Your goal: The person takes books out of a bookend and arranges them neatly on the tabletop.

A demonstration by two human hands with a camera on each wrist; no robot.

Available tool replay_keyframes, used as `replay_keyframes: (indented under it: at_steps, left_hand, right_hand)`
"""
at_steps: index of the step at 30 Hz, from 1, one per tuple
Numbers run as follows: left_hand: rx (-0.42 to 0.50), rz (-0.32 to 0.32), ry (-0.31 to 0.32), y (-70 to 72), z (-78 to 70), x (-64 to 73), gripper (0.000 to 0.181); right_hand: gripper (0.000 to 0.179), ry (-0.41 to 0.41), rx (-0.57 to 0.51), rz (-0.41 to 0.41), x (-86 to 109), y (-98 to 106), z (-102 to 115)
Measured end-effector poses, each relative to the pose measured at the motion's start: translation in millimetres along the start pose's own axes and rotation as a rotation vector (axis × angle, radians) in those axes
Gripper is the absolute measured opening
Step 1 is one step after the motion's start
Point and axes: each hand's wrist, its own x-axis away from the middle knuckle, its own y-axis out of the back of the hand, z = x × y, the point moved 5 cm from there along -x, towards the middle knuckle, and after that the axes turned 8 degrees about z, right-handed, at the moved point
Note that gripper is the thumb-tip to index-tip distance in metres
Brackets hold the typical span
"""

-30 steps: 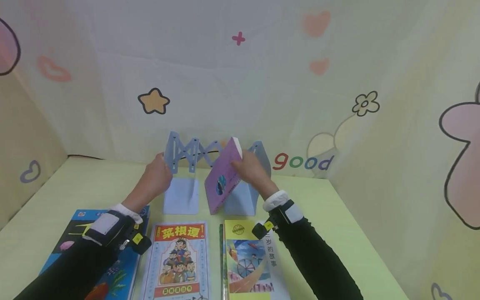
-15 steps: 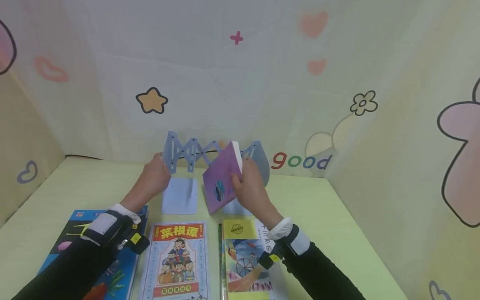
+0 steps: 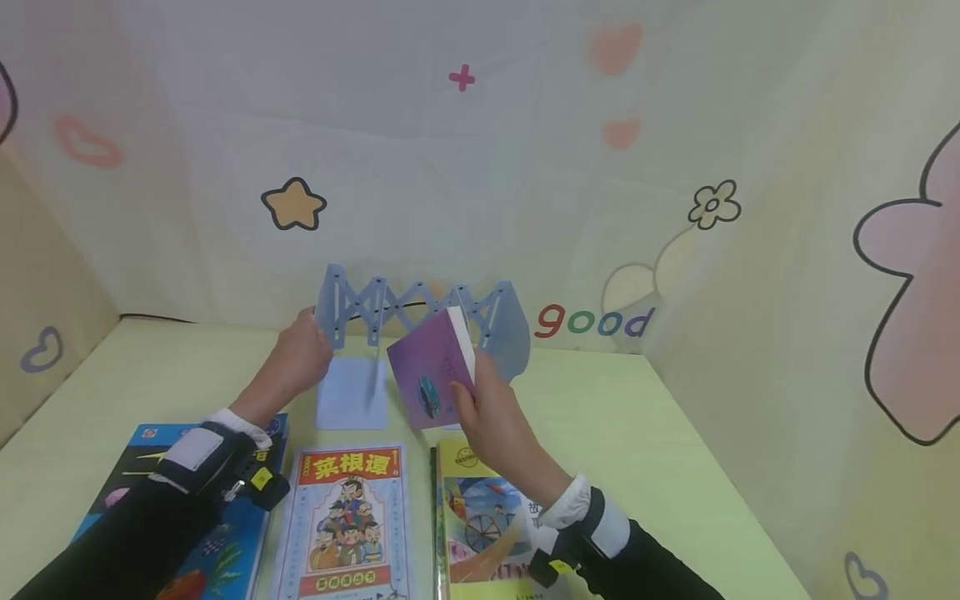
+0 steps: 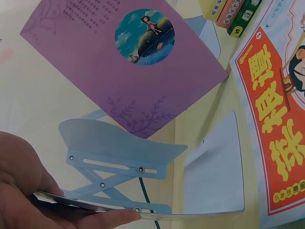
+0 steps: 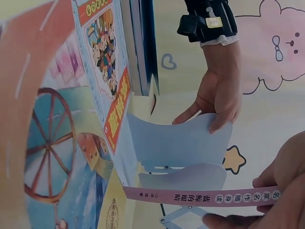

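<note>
My left hand (image 3: 302,354) grips the left end plate of a light blue expandable bookend (image 3: 328,308), whose zigzag bars are stretched across the back of the table. In the left wrist view, thumb and fingers pinch that plate's edge. My right hand (image 3: 504,425) holds a purple book (image 3: 426,367) by its right edge. The book is tilted in front of the bookend and covers part of its right half. In the right wrist view, the pink spine (image 5: 200,196) lies between thumb and fingers, and the bookend's curved plates (image 5: 176,143) stand beyond it.
Along the table's front lie a blue picture book (image 3: 240,525) under the left forearm, a red-and-blue comic book (image 3: 348,533) in the middle, and a stack of books with a yellow cover (image 3: 457,462) at right. A patterned cloth (image 3: 450,183) rises behind the table (image 3: 600,433).
My right hand has drawn the purple book down and back from the bookend, turning its cover more toward me. The left hand keeps its grip. The head view has shifted slightly right.
</note>
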Motion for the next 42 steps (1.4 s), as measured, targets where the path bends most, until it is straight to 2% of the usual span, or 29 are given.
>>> replay_keyframes:
  at_steps: [4, 15, 22, 25, 29, 34, 38, 42]
  left_hand:
    - [-0.003, 0.002, 0.000, 0.1, 0.4, -0.1, 0.052]
    - [0.006, 0.013, 0.006, -0.8, 0.4, 2.8, 0.053]
    - [0.022, 0.016, 0.017, -2.1, 0.1, 4.5, 0.053]
    - [0.021, 0.021, 0.025, -0.8, -0.2, 4.5, 0.054]
    - [0.025, 0.016, 0.013, 3.1, 0.3, 4.3, 0.055]
    - [0.083, 0.006, -0.015, 8.0, -2.8, 8.8, 0.058]
    - [0.114, -0.055, -0.038, 13.7, -11.9, 18.8, 0.067]
    - [0.096, -0.144, -0.107, 18.5, -26.2, 35.8, 0.070]
  right_hand:
    - [0.044, -0.039, -0.001, 0.019, 7.3, -1.0, -1.0]
    - [0.041, -0.051, -0.022, -0.034, 19.9, -0.7, -6.3]
    - [0.042, -0.067, -0.059, -0.092, 25.8, 0.6, -13.7]
    - [0.037, -0.089, -0.055, -0.122, 26.5, 3.4, -14.0]
    - [0.034, -0.102, -0.057, -0.161, 27.5, 10.3, -10.1]
    - [0.038, -0.088, -0.129, -0.197, 33.3, 21.0, -4.3]
    - [0.037, -0.092, -0.216, -0.207, 39.9, 31.1, -0.2]
    - [0.035, -0.141, -0.291, -0.194, 45.4, 39.8, 2.8]
